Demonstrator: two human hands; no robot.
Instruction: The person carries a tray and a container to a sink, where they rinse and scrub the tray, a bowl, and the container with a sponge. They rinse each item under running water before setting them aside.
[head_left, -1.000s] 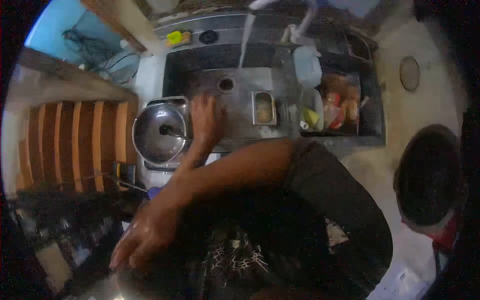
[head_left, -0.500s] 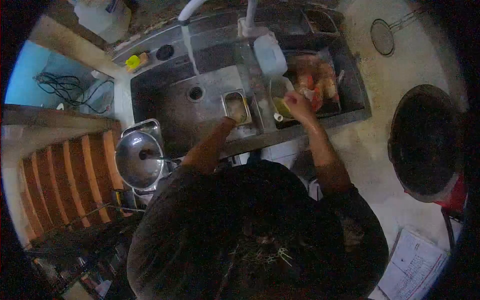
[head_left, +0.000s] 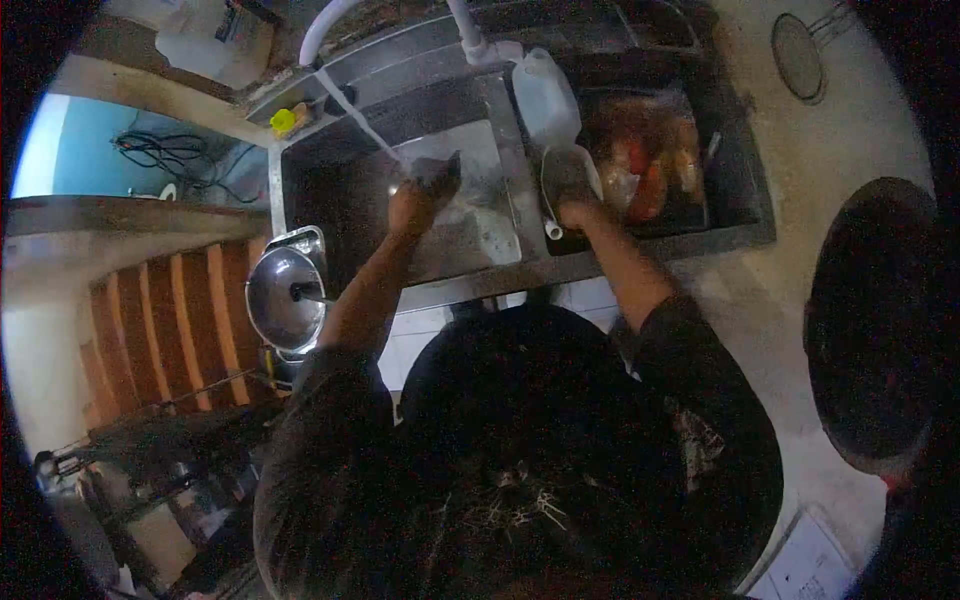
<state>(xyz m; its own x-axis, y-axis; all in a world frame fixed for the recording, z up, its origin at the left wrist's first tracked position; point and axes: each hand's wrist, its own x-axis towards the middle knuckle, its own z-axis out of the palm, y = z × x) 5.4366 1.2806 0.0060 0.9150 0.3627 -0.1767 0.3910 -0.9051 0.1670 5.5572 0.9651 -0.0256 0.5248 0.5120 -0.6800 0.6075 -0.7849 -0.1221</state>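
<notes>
My left hand (head_left: 412, 207) is raised over the left basin of the steel sink (head_left: 470, 245). It grips a small metal tray (head_left: 440, 173), tilted under the water stream (head_left: 352, 112) from the white tap pipe (head_left: 318, 35). My right hand (head_left: 577, 213) rests on the near rim of a pale bowl (head_left: 566, 168) at the divider between the basins, fingers closed on it. Both forearms are bare and look wet.
A white jug (head_left: 545, 95) stands behind the bowl. The right basin (head_left: 735, 190) holds reddish and orange items (head_left: 648, 165). A steel pot with a lid (head_left: 283, 298) sits left of the sink, beside wooden slats (head_left: 160, 320). A big dark round object (head_left: 870, 320) lies at the right.
My left hand lifted the small metal tray from the sink floor up into the water stream. My right hand shifted slightly left, onto the bowl's rim. The view tilted a little.
</notes>
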